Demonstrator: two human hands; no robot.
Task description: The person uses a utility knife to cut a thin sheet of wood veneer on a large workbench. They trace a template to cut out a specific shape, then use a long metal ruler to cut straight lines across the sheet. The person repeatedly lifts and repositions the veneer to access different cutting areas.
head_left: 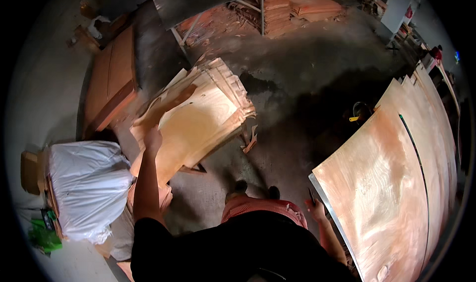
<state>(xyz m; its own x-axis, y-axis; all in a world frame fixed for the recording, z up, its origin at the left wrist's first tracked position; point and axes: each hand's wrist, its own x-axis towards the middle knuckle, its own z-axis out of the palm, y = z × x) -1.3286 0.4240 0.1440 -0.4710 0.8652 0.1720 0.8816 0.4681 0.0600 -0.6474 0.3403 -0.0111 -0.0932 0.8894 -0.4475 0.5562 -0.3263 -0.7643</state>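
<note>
My left hand (153,137) is closed at the left edge of a stack of thin wood veneer sheets (198,116). It seems to grip a darker, reddish veneer piece (171,102) with a ragged edge that lies over the pale top sheet. The stack rests at a slant on a low support, its far and right ends uneven. Beside my right leg, my right hand (316,211) is closed around a slim dark tool (311,194) pointing up; its exact kind is too small to tell. That hand is close to the metal-edged corner of a large wood-topped table.
On the right, the big table carries wide veneer sheets (367,183) with a dark strip (415,148) across them. At left are a white plastic-wrapped bundle (89,183) and a reddish board stack (111,78). A dark table (208,6) and wood piles (312,4) are farther off.
</note>
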